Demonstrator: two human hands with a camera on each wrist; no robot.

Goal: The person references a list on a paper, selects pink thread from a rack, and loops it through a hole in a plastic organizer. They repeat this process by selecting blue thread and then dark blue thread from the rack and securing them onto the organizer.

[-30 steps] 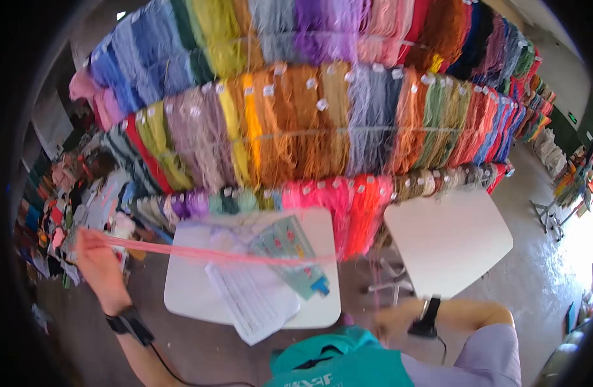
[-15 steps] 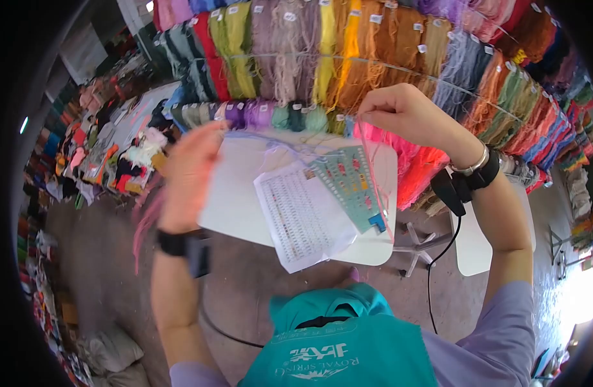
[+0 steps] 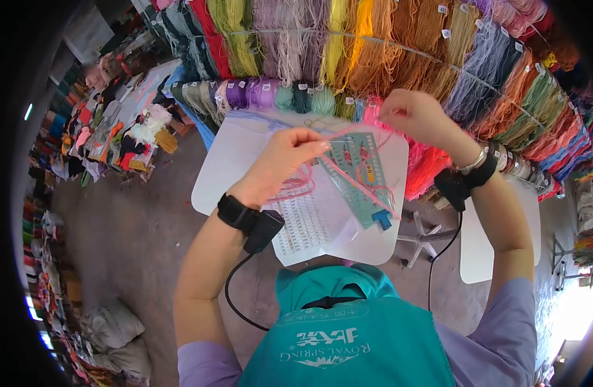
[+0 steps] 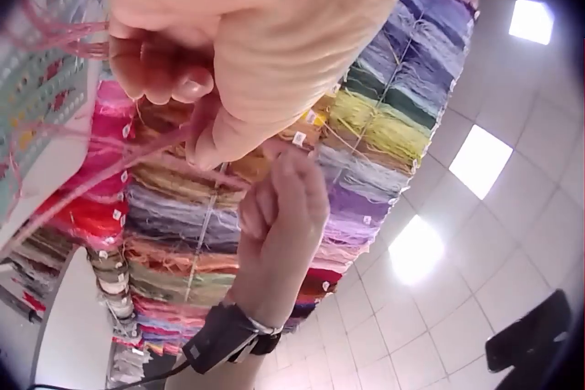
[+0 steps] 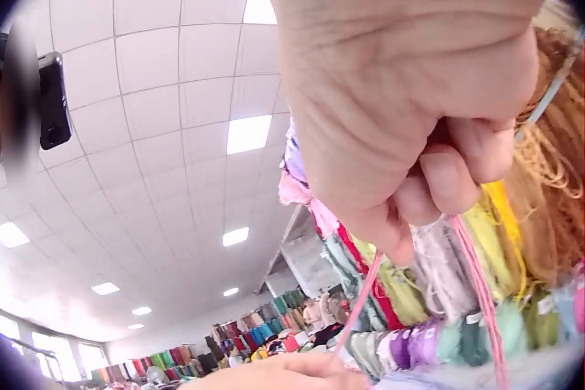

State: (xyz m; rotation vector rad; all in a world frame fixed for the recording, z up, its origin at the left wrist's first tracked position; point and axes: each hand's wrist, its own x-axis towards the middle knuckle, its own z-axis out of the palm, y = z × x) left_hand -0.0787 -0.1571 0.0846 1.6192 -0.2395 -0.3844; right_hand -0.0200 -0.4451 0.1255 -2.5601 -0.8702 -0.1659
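In the head view, my left hand [image 3: 277,162] pinches a pink strand of yarn [image 3: 351,180] between thumb and fingertips. The rest of that yarn hangs in loose loops [image 3: 296,186] below the palm. My right hand [image 3: 420,121] holds another stretch of it, up and to the right, with fingers curled. Two pink lengths [image 5: 477,285] run down from the right fingers in the right wrist view. Under the strands lies a green card [image 3: 358,205] with holes along its edges and a blue piece [image 3: 381,220] at its lower end. A printed sheet [image 3: 304,229] lies beside it.
The papers lie on a white table [image 3: 213,171]. Behind it hang rows of tagged yarn skeins [image 3: 290,48] in many colours. A second white table [image 3: 503,238] stands at the right. Cloth scraps [image 3: 132,138] cover a surface at the left, and pale sacks [image 3: 119,329] sit on the floor.
My left hand has swung from far left in to the middle, bringing the pink yarn over the table. My right hand rose from low at my side to above the card, then shifted slightly right.
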